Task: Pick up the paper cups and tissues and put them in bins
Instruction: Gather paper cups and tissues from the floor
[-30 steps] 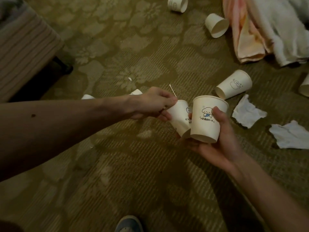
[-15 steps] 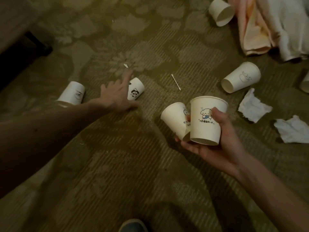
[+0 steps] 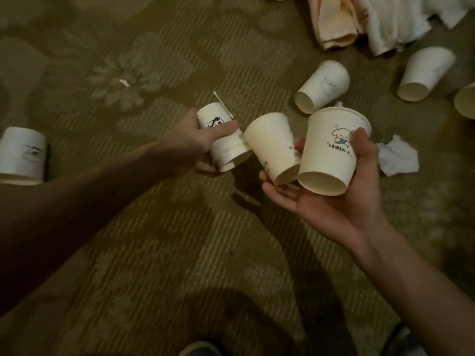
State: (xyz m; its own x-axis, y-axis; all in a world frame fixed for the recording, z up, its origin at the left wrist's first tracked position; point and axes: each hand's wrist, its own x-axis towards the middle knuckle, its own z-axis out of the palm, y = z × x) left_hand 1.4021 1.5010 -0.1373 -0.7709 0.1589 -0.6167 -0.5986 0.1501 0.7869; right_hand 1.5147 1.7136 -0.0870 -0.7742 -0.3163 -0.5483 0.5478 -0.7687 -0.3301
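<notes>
Your right hand [image 3: 334,201] is nearest, palm up. Its thumb presses the front of the puppy cup [image 3: 331,152], and its fingers curl beneath it. Those fingers also cradle a plain cup [image 3: 272,147], tilted just left of the puppy cup. Further left of the puppy cup, your left hand [image 3: 190,142] grips the panda cup [image 3: 221,134], thumb across its side and fingers wrapped behind, with its rim close against the plain cup. A crumpled tissue [image 3: 397,156] lies just right of the puppy cup. Beyond the puppy cup a floor cup [image 3: 323,86] lies on its side.
</notes>
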